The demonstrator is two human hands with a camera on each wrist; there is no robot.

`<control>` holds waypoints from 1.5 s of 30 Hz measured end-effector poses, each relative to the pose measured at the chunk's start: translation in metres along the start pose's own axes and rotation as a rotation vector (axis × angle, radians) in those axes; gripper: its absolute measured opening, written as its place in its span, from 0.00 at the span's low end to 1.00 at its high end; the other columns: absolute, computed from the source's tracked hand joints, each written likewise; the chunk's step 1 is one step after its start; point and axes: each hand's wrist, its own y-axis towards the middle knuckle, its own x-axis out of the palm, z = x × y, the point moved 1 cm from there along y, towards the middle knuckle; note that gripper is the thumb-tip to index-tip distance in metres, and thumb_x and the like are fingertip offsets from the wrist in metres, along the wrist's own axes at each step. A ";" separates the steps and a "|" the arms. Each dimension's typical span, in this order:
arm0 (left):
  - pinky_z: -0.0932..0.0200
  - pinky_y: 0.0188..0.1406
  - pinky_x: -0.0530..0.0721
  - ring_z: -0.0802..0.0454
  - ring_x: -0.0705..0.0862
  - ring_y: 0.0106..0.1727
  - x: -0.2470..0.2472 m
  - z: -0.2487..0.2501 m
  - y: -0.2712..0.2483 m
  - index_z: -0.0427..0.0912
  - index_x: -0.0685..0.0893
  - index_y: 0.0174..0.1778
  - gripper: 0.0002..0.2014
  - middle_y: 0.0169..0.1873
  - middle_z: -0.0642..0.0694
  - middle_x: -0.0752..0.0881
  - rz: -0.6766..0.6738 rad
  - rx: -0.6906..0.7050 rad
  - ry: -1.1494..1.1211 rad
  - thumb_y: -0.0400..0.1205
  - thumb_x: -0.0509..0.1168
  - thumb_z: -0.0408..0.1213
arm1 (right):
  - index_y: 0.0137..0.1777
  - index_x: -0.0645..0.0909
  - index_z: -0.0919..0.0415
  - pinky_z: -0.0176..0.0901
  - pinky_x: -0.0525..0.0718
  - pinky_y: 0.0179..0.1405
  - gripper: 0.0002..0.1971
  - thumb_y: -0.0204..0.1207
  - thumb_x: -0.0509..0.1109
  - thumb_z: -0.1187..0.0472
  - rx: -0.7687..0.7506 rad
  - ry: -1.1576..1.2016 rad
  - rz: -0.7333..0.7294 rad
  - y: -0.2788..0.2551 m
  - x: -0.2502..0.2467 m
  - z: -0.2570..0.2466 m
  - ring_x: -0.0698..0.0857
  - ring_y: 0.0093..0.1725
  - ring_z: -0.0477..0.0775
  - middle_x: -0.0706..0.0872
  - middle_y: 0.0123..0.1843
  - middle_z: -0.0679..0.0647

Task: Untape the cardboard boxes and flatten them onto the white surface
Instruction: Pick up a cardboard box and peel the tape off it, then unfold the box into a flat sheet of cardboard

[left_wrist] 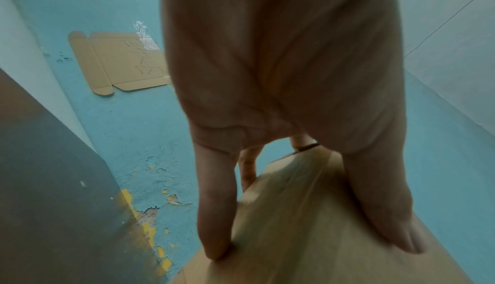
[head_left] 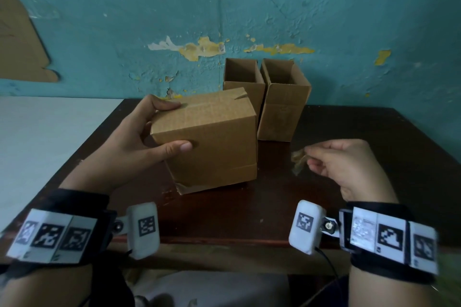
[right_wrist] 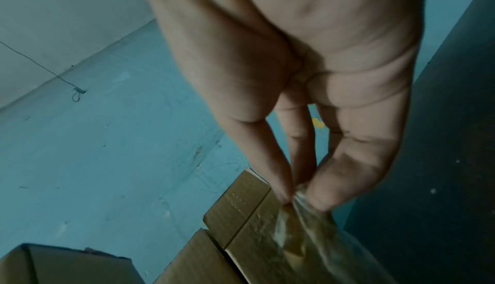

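Progress looked partial. One closed cardboard box (head_left: 209,139) stood tilted on the dark counter (head_left: 349,197), the left hand (head_left: 139,137) curled round its near corner, thumb on the front face and fingers on top, where tape still showed. The right hand (head_left: 349,164) pinched a crumpled strip of peeled tape (head_left: 298,158) just right of it. Behind stood two open-topped boxes (head_left: 284,99), not yet flattened. Nothing visible lay on the white surface (head_left: 50,132).

A closed brown cardboard box (head_left: 212,137) stands tilted on the dark table, tape on its top seam. Behind it two open boxes (head_left: 243,82) (head_left: 284,99) stand upright, side by side.
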 end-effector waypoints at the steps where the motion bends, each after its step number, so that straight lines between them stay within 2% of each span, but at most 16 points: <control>1: 0.61 0.46 0.90 0.61 0.85 0.55 0.000 0.000 0.000 0.60 0.78 0.60 0.25 0.64 0.50 0.83 0.003 0.003 0.003 0.68 0.79 0.48 | 0.40 0.86 0.60 0.44 0.88 0.45 0.07 0.79 0.74 0.70 0.017 0.020 -0.002 0.002 0.000 0.001 0.91 0.45 0.54 0.91 0.44 0.61; 5: 0.60 0.45 0.91 0.60 0.86 0.56 0.001 0.001 0.001 0.62 0.78 0.59 0.25 0.63 0.52 0.83 -0.010 -0.002 -0.006 0.69 0.80 0.53 | 0.40 0.85 0.62 0.44 0.88 0.47 0.12 0.81 0.67 0.75 0.060 0.086 0.013 0.002 0.001 -0.002 0.90 0.54 0.61 0.89 0.51 0.66; 7: 0.60 0.44 0.91 0.61 0.86 0.55 0.002 0.003 0.001 0.61 0.78 0.58 0.24 0.61 0.54 0.84 -0.009 -0.002 -0.011 0.69 0.80 0.52 | 0.39 0.84 0.63 0.46 0.88 0.51 0.14 0.81 0.65 0.78 0.050 0.078 0.020 0.001 0.001 -0.003 0.89 0.54 0.62 0.88 0.49 0.66; 9: 0.62 0.44 0.90 0.63 0.86 0.54 0.004 0.005 0.001 0.56 0.78 0.57 0.23 0.58 0.57 0.85 -0.003 0.003 -0.025 0.70 0.79 0.45 | 0.38 0.84 0.59 0.51 0.88 0.57 0.16 0.81 0.64 0.77 0.036 0.029 0.037 0.001 0.001 -0.003 0.89 0.53 0.61 0.88 0.44 0.61; 13: 0.66 0.43 0.88 0.63 0.86 0.53 0.004 0.006 0.000 0.54 0.78 0.58 0.23 0.57 0.55 0.85 -0.013 0.020 -0.020 0.68 0.77 0.41 | 0.44 0.84 0.56 0.52 0.86 0.53 0.10 0.85 0.65 0.66 0.091 -0.001 0.071 0.003 0.001 -0.006 0.86 0.43 0.53 0.85 0.39 0.53; 17: 0.67 0.44 0.88 0.64 0.86 0.55 0.004 0.007 0.000 0.57 0.78 0.56 0.22 0.57 0.59 0.86 -0.030 0.028 -0.036 0.69 0.77 0.41 | 0.39 0.76 0.49 0.62 0.82 0.69 0.13 0.87 0.63 0.54 0.110 0.076 0.090 0.002 0.004 -0.011 0.82 0.49 0.54 0.80 0.42 0.51; 21: 0.67 0.44 0.87 0.63 0.86 0.56 0.005 0.006 0.000 0.56 0.78 0.58 0.23 0.58 0.58 0.85 -0.027 0.032 -0.041 0.69 0.77 0.41 | 0.46 0.83 0.51 0.65 0.80 0.71 0.13 0.85 0.62 0.46 0.007 0.114 0.057 -0.001 0.002 -0.013 0.85 0.56 0.57 0.87 0.52 0.57; 24: 0.66 0.45 0.87 0.60 0.86 0.57 0.004 0.008 0.000 0.52 0.78 0.59 0.24 0.59 0.52 0.85 -0.031 0.033 -0.022 0.69 0.77 0.42 | 0.40 0.85 0.50 0.67 0.80 0.71 0.14 0.83 0.63 0.48 -0.080 0.091 0.016 -0.002 -0.003 -0.012 0.87 0.58 0.60 0.89 0.54 0.61; 27: 0.64 0.47 0.88 0.57 0.87 0.57 0.003 0.010 0.000 0.46 0.77 0.62 0.25 0.60 0.45 0.85 -0.035 0.038 -0.007 0.70 0.77 0.40 | 0.41 0.85 0.54 0.57 0.82 0.70 0.14 0.87 0.62 0.60 -0.117 0.169 -0.073 -0.008 -0.008 -0.019 0.88 0.61 0.60 0.90 0.55 0.64; 29: 0.62 0.48 0.88 0.53 0.87 0.58 0.001 0.011 0.000 0.44 0.77 0.63 0.27 0.61 0.42 0.85 -0.030 0.046 0.012 0.69 0.78 0.39 | 0.46 0.86 0.64 0.49 0.84 0.67 0.12 0.86 0.62 0.69 -0.117 0.244 -0.171 -0.010 -0.006 -0.024 0.90 0.61 0.59 0.91 0.55 0.66; 32: 0.65 0.47 0.87 0.56 0.86 0.57 0.002 0.012 0.001 0.42 0.77 0.64 0.28 0.59 0.45 0.85 -0.034 0.049 0.018 0.69 0.78 0.39 | 0.59 0.86 0.73 0.52 0.85 0.69 0.12 0.84 0.63 0.70 -0.141 0.264 -0.322 -0.015 0.004 -0.026 0.92 0.60 0.56 0.93 0.56 0.65; 34: 0.66 0.47 0.86 0.59 0.86 0.57 0.003 0.013 0.000 0.41 0.77 0.66 0.29 0.59 0.49 0.85 -0.054 0.045 0.005 0.69 0.78 0.38 | 0.60 0.87 0.68 0.55 0.83 0.71 0.12 0.85 0.64 0.65 -0.140 0.275 -0.405 -0.020 0.014 -0.029 0.91 0.61 0.55 0.93 0.57 0.62; 37: 0.69 0.48 0.86 0.60 0.83 0.62 0.007 0.017 -0.002 0.49 0.76 0.67 0.32 0.63 0.54 0.82 -0.047 0.089 0.074 0.68 0.80 0.41 | 0.59 0.88 0.57 0.58 0.82 0.69 0.12 0.86 0.64 0.57 -0.121 0.304 -0.531 -0.030 0.028 -0.035 0.90 0.64 0.56 0.93 0.59 0.56; 40: 0.73 0.54 0.83 0.61 0.80 0.68 0.012 0.019 -0.002 0.57 0.62 0.77 0.48 0.68 0.51 0.77 -0.011 0.134 0.114 0.65 0.82 0.41 | 0.57 0.88 0.53 0.62 0.84 0.68 0.11 0.86 0.64 0.54 -0.156 0.313 -0.537 -0.035 0.036 -0.039 0.87 0.67 0.59 0.91 0.62 0.56; 42: 0.74 0.58 0.81 0.58 0.78 0.73 0.011 0.019 -0.001 0.54 0.55 0.81 0.56 0.71 0.47 0.75 0.018 0.146 0.090 0.62 0.84 0.40 | 0.55 0.88 0.50 0.63 0.84 0.67 0.11 0.84 0.66 0.48 -0.188 0.312 -0.542 -0.037 0.040 -0.039 0.85 0.68 0.59 0.90 0.64 0.55; 45: 0.75 0.58 0.81 0.57 0.76 0.76 0.009 0.019 -0.001 0.50 0.58 0.80 0.56 0.74 0.50 0.74 0.022 0.152 0.096 0.60 0.84 0.39 | 0.54 0.88 0.45 0.61 0.85 0.66 0.17 0.73 0.67 0.40 -0.188 0.308 -0.562 -0.041 0.044 -0.041 0.83 0.69 0.59 0.88 0.66 0.54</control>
